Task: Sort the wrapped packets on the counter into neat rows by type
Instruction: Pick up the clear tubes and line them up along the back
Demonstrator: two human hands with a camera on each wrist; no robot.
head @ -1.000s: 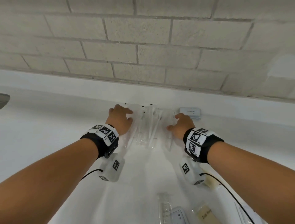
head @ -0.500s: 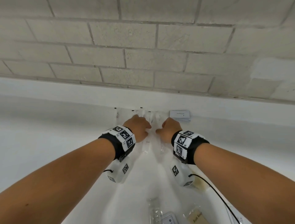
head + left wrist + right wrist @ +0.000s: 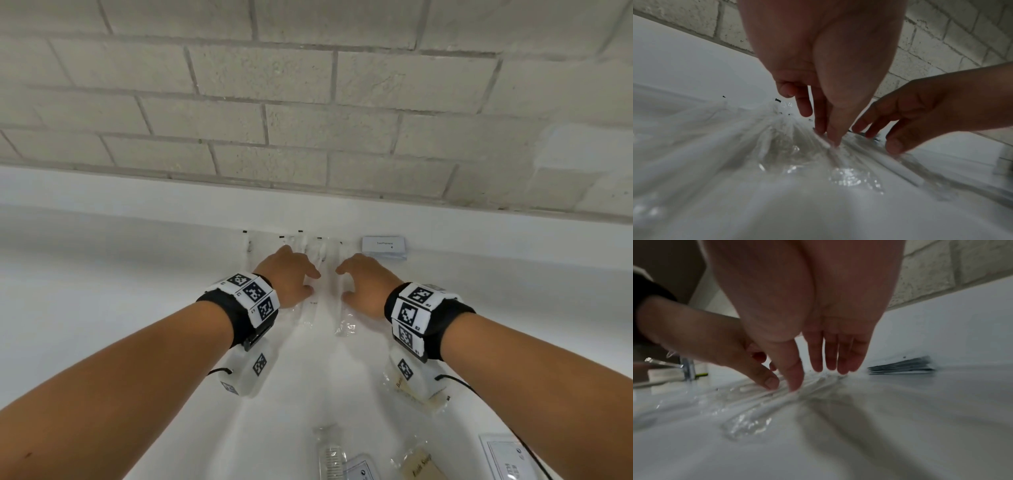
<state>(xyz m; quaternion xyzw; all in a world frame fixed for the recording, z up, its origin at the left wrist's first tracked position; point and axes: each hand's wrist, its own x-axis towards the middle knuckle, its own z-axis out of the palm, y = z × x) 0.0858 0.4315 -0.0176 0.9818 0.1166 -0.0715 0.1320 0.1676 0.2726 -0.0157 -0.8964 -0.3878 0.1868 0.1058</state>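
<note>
Clear packets (image 3: 310, 274) lie side by side at the counter's (image 3: 102, 291) back edge; a toothpaste stack (image 3: 384, 247) sits just right. Nearer lie soap packets (image 3: 419, 469), perhaps a comb (image 3: 330, 459).

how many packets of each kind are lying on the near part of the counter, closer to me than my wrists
bath soap packets: 2
comb packet: 1
white printed packets: 2
total: 5
</note>
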